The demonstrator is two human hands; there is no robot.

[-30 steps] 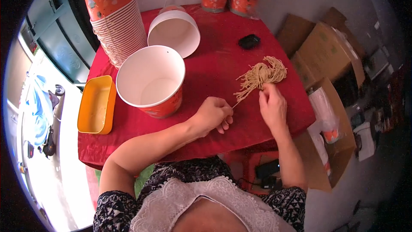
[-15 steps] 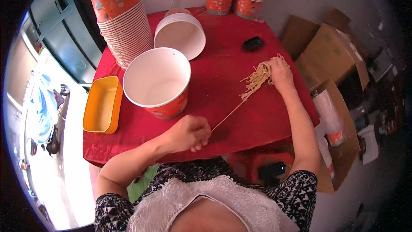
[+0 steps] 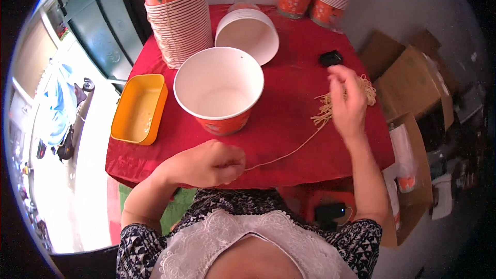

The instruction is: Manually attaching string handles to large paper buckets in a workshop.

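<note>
My left hand (image 3: 209,165) is closed on the end of a thin beige string (image 3: 288,155) near the table's front edge. The string runs slack across the red cloth to a bundle of cut strings (image 3: 324,109) at the right. Over that bundle hovers my right hand (image 3: 348,102), its fingers apart and nothing seen in them, hiding the bundle's middle. A large paper bucket (image 3: 226,123), white inside and orange outside, stands upright beyond my left hand with its mouth open toward me.
On the red-covered table (image 3: 294,93) are a yellow plastic box (image 3: 159,116) at the left, a tall stack of buckets (image 3: 181,23), buckets lying on their side (image 3: 248,36), and a small black object (image 3: 330,58). More bucket stacks (image 3: 297,0) stand behind. Cardboard boxes (image 3: 413,80) lie at the right.
My right hand has let go of the bundle and lifted off it, fingers opening. The string, taut before, now sags. My left hand has stayed closed on its end. The whole view has shifted.
</note>
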